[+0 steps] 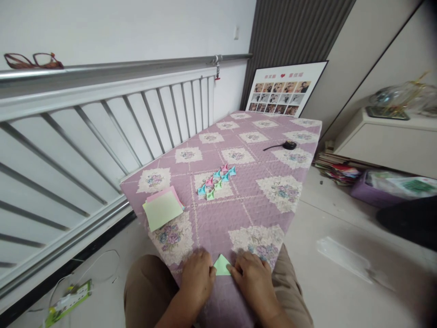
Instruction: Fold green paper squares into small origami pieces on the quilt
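Note:
A small light green sheet of paper (222, 266), folded into a triangle, lies at the near end of the table with its point facing away from me. My left hand (198, 274) has curled fingers, with the thumb and forefinger at the triangle's left corner. At the right corner, my right hand (251, 275) pinches the paper with thumb and bent fingers. Farther up the table stand several small folded paper pieces (217, 185) in pink, blue and green, arranged in two slanting rows. To the left rests a stack of square paper (164, 210), pale green on top with pink beneath.
A purple flowered cloth covers the table (246, 180). A black round object with a thin handle (289, 145) lies toward its far right. Along the left runs a radiator (143, 123) under a metal rail holding glasses (34, 60). A photo board (285, 91) leans behind the table.

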`<state>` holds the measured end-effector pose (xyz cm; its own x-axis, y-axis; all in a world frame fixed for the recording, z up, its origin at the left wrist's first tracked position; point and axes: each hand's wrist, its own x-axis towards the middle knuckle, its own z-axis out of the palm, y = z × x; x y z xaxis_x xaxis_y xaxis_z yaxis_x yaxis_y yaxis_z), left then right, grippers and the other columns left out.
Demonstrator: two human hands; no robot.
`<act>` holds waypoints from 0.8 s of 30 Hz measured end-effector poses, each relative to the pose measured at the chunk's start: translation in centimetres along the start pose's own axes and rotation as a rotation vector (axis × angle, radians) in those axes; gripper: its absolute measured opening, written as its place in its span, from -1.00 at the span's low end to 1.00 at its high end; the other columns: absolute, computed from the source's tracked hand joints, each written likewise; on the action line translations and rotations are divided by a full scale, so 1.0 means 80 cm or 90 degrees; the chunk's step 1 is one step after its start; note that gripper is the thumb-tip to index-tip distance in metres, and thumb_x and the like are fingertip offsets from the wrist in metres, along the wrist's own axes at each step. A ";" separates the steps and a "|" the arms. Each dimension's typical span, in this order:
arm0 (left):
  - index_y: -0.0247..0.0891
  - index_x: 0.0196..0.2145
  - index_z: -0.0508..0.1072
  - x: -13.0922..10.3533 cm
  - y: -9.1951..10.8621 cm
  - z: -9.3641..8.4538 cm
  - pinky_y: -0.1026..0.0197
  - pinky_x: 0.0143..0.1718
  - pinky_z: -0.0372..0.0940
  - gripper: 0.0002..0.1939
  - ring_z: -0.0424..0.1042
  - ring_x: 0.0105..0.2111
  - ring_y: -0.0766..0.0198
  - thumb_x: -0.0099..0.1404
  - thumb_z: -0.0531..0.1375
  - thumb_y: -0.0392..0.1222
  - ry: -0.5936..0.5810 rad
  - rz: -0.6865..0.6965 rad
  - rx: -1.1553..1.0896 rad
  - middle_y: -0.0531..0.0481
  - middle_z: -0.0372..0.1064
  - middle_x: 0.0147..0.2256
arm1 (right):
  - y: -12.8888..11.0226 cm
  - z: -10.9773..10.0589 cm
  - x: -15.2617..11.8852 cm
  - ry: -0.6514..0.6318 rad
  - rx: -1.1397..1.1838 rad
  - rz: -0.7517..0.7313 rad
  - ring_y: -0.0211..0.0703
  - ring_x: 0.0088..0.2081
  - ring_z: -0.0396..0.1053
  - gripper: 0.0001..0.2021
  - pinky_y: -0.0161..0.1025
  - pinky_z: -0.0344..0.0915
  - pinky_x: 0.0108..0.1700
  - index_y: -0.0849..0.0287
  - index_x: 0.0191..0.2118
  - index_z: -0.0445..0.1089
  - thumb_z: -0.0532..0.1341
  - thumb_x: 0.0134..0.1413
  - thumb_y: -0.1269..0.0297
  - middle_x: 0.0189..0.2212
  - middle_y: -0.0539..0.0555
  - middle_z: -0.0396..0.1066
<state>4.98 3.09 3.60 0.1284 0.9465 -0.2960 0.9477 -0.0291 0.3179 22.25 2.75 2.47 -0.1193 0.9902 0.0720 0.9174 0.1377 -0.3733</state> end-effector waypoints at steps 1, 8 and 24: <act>-0.23 -0.22 0.40 -0.001 -0.001 0.001 0.09 -0.11 0.08 -0.83 0.28 -0.14 0.10 0.25 0.06 -0.26 0.013 0.009 -0.013 -0.06 0.36 -0.21 | 0.000 0.000 -0.001 0.006 0.003 0.000 -0.07 -0.29 0.32 -0.83 -0.16 0.02 -0.26 0.10 -0.53 0.35 0.26 0.02 0.25 -0.46 -0.02 0.39; -0.03 -0.11 0.41 -0.002 -0.008 0.012 0.14 -0.07 0.02 -0.75 0.18 -0.10 0.17 0.39 -0.02 -0.21 0.019 0.210 0.012 0.05 0.28 -0.11 | 0.002 0.007 -0.005 0.037 0.015 -0.006 -0.08 -0.28 0.32 -0.87 -0.17 0.01 -0.24 0.10 -0.49 0.35 0.26 0.03 0.26 -0.44 -0.02 0.39; -0.02 -0.17 0.48 0.007 -0.015 0.001 0.24 -0.09 0.07 -0.67 0.21 -0.16 0.25 0.30 0.00 -0.36 -0.003 0.235 -0.102 0.05 0.28 -0.19 | -0.007 0.028 -0.030 0.087 -0.003 -0.283 -0.17 -0.30 0.32 -0.77 -0.24 0.21 -0.22 0.07 -0.12 0.37 0.06 0.19 0.45 -0.31 0.00 0.42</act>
<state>3.91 3.63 2.96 0.4533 0.8805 -0.1389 0.7798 -0.3162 0.5402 21.15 0.34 0.43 -0.4511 0.8230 0.3452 0.7900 0.5481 -0.2746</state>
